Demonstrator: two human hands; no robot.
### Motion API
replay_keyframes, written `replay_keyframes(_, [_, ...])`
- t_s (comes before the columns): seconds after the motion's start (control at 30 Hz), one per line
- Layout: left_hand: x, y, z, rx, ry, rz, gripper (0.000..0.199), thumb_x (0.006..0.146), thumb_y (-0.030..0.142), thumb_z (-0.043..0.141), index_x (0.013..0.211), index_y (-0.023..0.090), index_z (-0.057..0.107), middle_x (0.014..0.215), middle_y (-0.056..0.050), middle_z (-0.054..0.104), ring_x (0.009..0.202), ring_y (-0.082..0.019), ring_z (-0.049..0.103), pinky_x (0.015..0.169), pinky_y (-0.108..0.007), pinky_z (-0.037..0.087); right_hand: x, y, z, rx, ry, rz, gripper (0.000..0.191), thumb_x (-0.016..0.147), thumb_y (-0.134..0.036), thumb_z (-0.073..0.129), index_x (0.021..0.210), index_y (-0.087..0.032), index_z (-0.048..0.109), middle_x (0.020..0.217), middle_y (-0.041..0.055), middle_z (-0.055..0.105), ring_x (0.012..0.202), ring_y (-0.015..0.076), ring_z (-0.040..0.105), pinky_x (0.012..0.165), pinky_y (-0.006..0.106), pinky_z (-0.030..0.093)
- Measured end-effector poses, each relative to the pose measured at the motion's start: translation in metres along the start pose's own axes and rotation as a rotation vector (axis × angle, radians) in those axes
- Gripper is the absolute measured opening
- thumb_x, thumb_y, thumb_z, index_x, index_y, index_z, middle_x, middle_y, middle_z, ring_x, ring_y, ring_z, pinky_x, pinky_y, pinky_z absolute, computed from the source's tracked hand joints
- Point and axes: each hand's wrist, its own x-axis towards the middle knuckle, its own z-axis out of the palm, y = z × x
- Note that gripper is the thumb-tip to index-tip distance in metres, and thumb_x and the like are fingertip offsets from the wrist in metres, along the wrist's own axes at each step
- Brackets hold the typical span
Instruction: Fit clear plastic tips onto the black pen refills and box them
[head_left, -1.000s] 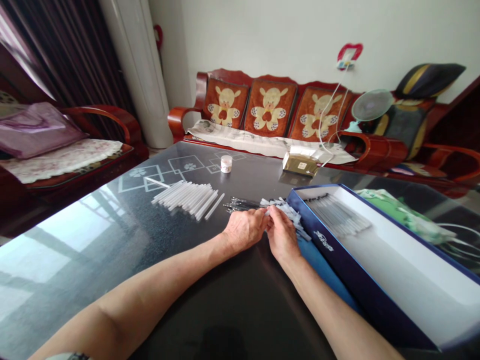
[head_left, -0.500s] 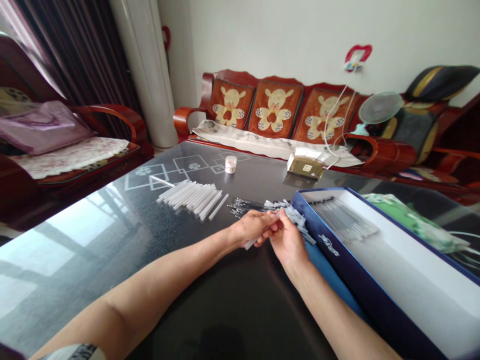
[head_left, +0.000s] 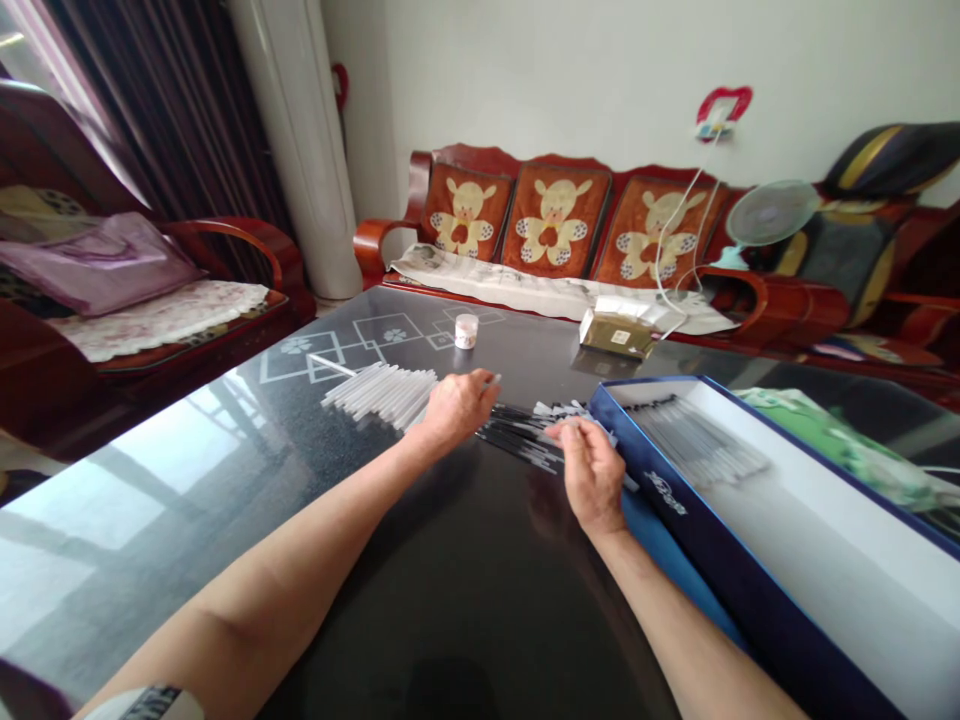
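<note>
My left hand (head_left: 459,408) is closed over the right end of a row of white tubes (head_left: 379,392), with a small pale tip showing at its fingers. What that piece is, I cannot make out. To the right, my right hand (head_left: 589,465) is pinched beside a pile of thin dark sticks with pale ends (head_left: 521,438); whatever is between its fingers is too small to name. A long blue box (head_left: 660,490) stands right of my right hand, with a row of clear-sleeved sticks (head_left: 701,440) inside at its far end.
On the glossy dark table (head_left: 465,580) stand a small white jar (head_left: 466,331) and a tissue box (head_left: 616,333). A green and white packet (head_left: 825,430) lies beyond the blue box. A wooden sofa (head_left: 472,155) is behind the table.
My hands, together half a second ago around a pale tube, are now apart. The left has moved left and away from me to the white tubes; the right has shifted slightly right.
</note>
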Motion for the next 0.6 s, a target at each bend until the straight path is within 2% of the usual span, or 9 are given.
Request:
replay_keyframes(0.1, [0.01, -0.026, -0.002, 0.242, 0.05, -0.08, 0.031, 0.092, 0.034, 0.041, 0.101, 0.02, 0.067, 0.093, -0.009, 0.07, 0.089, -0.021, 0.065, 0.075, -0.028, 0.046, -0.009, 0.002, 0.004, -0.282, -0.175, -0.26, 0.014, 0.087, -0.031, 0.057, 0.093, -0.02, 0.063, 0.084, 0.0043, 0.071, 0.079, 0.0174, 0.067, 0.078, 0.032, 0.052])
replay_keyframes(0.23, [0.011, -0.044, 0.008, 0.374, -0.012, -0.1, 0.033, 0.092, 0.033, 0.04, 0.09, 0.017, 0.069, 0.096, -0.011, 0.066, 0.093, -0.024, 0.063, 0.072, -0.03, 0.047, -0.005, 0.002, 0.004, -0.39, -0.224, -0.433, 0.01, 0.087, -0.024, 0.055, 0.089, -0.02, 0.063, 0.09, 0.0065, 0.069, 0.087, 0.0183, 0.065, 0.083, 0.033, 0.052])
replay_keyframes(0.37, [0.011, -0.05, 0.013, 0.405, -0.04, -0.107, 0.031, 0.09, 0.034, 0.043, 0.094, 0.017, 0.069, 0.1, -0.011, 0.064, 0.096, -0.025, 0.062, 0.073, -0.03, 0.047, -0.002, 0.003, 0.005, -0.442, -0.265, -0.488, 0.006, 0.084, -0.023, 0.058, 0.085, -0.019, 0.063, 0.095, 0.0079, 0.067, 0.093, 0.0194, 0.063, 0.087, 0.034, 0.051])
replay_keyframes(0.6, [0.01, -0.045, 0.012, 0.421, -0.068, -0.086, 0.032, 0.088, 0.032, 0.047, 0.111, 0.022, 0.065, 0.107, -0.012, 0.06, 0.101, -0.027, 0.058, 0.075, -0.033, 0.048, -0.003, 0.012, 0.008, -0.56, -0.274, -0.485, 0.005, 0.082, -0.022, 0.061, 0.078, -0.019, 0.061, 0.095, 0.0079, 0.067, 0.095, 0.0211, 0.062, 0.089, 0.037, 0.049])
